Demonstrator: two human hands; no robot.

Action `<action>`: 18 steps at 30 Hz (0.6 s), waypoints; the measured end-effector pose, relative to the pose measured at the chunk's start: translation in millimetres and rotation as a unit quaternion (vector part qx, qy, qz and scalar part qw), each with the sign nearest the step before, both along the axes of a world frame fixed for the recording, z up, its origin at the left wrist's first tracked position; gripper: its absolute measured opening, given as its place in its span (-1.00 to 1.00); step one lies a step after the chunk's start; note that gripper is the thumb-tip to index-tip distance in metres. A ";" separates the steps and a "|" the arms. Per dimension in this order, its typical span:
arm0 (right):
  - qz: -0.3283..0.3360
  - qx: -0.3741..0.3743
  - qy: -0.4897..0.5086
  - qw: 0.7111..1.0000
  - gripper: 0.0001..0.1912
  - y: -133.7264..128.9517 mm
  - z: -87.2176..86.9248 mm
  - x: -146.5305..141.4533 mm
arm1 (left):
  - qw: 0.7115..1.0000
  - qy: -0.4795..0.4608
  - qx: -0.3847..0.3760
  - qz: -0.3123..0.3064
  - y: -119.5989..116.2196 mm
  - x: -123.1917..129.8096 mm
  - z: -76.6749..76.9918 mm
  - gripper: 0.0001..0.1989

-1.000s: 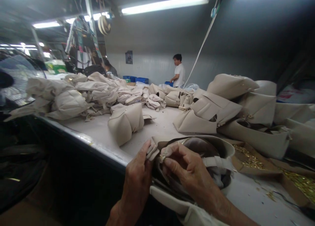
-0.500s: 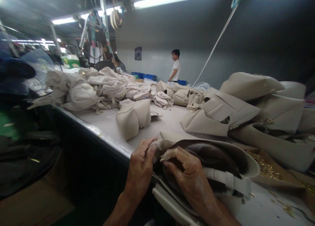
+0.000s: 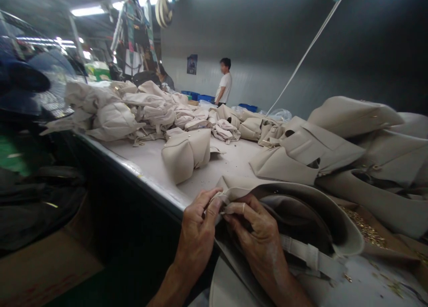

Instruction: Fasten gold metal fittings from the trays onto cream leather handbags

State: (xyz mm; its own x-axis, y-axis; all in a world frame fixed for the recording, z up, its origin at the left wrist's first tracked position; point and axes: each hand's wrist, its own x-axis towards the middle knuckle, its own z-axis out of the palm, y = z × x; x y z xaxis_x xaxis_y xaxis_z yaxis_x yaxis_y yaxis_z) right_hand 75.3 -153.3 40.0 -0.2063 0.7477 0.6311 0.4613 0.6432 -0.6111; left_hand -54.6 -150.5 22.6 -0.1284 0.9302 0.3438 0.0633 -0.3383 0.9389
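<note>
Left hand (image 3: pixel 195 235) and right hand (image 3: pixel 257 240) both closed in a tight pinch on a folded edge of a cream leather bag (image 3: pixel 321 204), thumbs and fingers pressed together, neither hand open. At the pinch, close work on the rim of the bag, though the exact small piece there too hidden by the fingers to tell. For this spot, probably steady pressure and small, careful finger movements needed. Bag at the near edge of a white table (image 3: pixel 133 166), mouth open, smooth brown lining (image 3: pixel 287 213) inside, a flat strap (image 3: pixel 309 253) lying across the lower side. Just beside it, a cardboard tray (image 3: pixel 397 249) with a loose heap of brass studs (image 3: pixel 364 229). Farther along, a rounded, soft bag (image 3: pixel 185 155) and a creased heap of cream bags (image 3: pixel 133 108). Far back, a person (image 3: pixel 224 81) in a white shirt standing near blue crates (image 3: pixel 203 98).
</note>
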 end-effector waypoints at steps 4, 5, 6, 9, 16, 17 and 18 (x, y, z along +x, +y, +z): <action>-0.009 -0.012 0.008 1.000 -0.83 1.8 1.7 -1.1 | 1.000 0.000 0.013 0.004 -0.5 -0.1 -0.8 -0.75; -0.010 -0.020 0.010 1.000 -0.84 1.7 2.7 -0.9 | 1.000 0.000 0.013 0.005 -0.3 -0.3 -1.1 -0.75; -0.011 -0.029 0.009 0.999 -0.84 1.5 3.7 -0.5 | 1.000 0.001 0.012 0.007 -0.1 -0.5 -1.5 -0.75; -0.016 -0.050 0.004 0.999 -0.85 0.6 5.6 1.0 | 1.000 0.010 0.006 0.015 -0.1 -0.8 -3.1 -0.73; -0.013 -0.058 -0.012 0.998 -0.82 0.2 11.4 2.3 | 1.000 0.009 0.002 0.015 -1.3 3.1 -4.2 -0.73; -0.018 -0.059 -0.015 0.998 -0.81 0.0 12.5 2.1 | 1.000 0.008 0.000 0.016 -1.3 3.8 -4.3 -0.73; -0.025 -0.061 -0.018 0.998 -0.82 -0.2 13.4 1.9 | 1.000 0.008 -0.002 0.018 -1.3 4.3 -4.5 -0.73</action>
State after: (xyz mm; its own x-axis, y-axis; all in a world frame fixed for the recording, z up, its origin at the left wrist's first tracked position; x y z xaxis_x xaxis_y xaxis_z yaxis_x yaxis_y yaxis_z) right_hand 77.2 -153.5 53.3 -0.1874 0.8284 0.5278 0.5138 0.5407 -0.6661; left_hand -50.3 -151.7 18.1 -0.1560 0.9269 0.3415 0.0899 -0.3309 0.9394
